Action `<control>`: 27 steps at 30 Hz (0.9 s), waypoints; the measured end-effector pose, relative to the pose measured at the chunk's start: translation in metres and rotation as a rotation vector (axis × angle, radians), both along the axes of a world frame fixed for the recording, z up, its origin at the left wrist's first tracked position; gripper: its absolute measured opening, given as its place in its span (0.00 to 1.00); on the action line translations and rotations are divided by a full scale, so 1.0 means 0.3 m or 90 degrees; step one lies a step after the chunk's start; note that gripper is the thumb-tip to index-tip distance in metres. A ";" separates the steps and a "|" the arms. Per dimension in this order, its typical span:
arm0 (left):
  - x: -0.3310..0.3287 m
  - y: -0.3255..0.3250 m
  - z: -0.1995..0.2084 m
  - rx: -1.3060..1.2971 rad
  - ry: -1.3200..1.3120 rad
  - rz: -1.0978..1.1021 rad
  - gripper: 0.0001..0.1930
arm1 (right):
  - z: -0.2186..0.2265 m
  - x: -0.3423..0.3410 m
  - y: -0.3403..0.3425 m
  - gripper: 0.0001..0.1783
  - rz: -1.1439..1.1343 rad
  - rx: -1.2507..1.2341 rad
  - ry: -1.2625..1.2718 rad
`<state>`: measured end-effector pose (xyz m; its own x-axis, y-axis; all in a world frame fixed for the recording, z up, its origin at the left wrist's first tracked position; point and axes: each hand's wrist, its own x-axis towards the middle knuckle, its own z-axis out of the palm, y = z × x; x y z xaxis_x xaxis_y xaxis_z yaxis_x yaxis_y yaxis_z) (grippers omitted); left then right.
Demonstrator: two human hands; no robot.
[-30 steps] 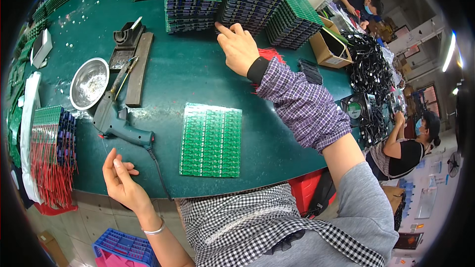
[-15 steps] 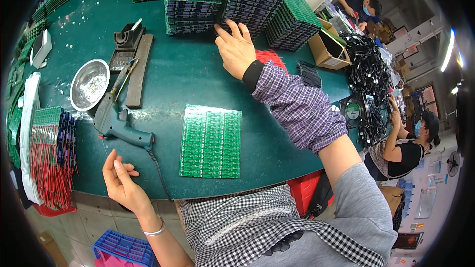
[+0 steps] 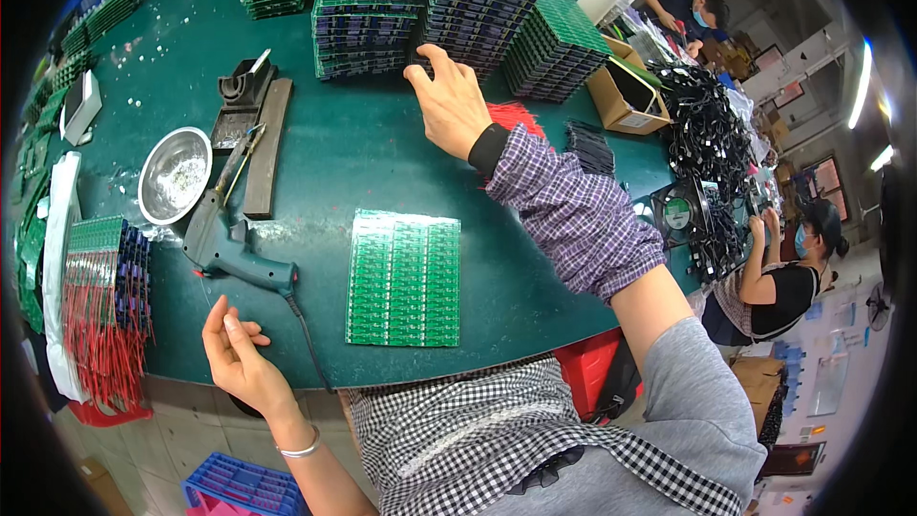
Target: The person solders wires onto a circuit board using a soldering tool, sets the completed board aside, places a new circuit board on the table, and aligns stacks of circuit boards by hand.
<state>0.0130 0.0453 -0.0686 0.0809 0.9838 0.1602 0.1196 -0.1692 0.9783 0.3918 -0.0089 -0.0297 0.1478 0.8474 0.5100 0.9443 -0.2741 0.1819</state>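
Observation:
My right hand (image 3: 447,100) is beside the front of the tall stacks of circuit-board panels (image 3: 368,33). Its fingers are bent and apart, with nothing visible in them. Low at the left, past the table's front edge, my left hand (image 3: 237,354) holds thumb and forefinger together on a thin wire (image 3: 206,294), faint against the table. Just beyond it lies a green soldering gun (image 3: 239,263), its tip pointing away and its cord running to the table edge. A single green circuit-board panel (image 3: 403,279) lies flat in front of me.
A metal bowl (image 3: 175,175) and a dark bar (image 3: 268,148) flank the gun's tip. Boards with red wires (image 3: 105,315) stand at left. Red wires (image 3: 516,120), black wires (image 3: 590,146) and a cardboard box (image 3: 626,96) lie right. Two people work beyond; a fan (image 3: 678,213) stands near black cables.
My right hand has drawn slightly back from the stacks, and its spread fingers have curled more. My left hand is nearly still. The whole view has shifted a little.

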 end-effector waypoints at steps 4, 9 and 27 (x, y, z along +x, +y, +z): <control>-0.002 0.001 -0.001 -0.005 0.001 0.003 0.14 | 0.004 -0.014 0.013 0.24 -0.006 0.016 0.067; 0.000 0.002 -0.003 0.001 0.003 0.000 0.14 | -0.012 -0.004 0.018 0.21 -0.011 0.019 0.009; 0.004 0.002 0.000 -0.004 -0.021 0.005 0.14 | 0.025 -0.015 0.023 0.18 -0.070 0.047 -0.124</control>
<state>0.0143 0.0459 -0.0686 0.0680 0.9854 0.1560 0.0882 -0.1616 0.9829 0.3872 -0.0021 -0.0223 0.1305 0.7910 0.5978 0.8568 -0.3933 0.3334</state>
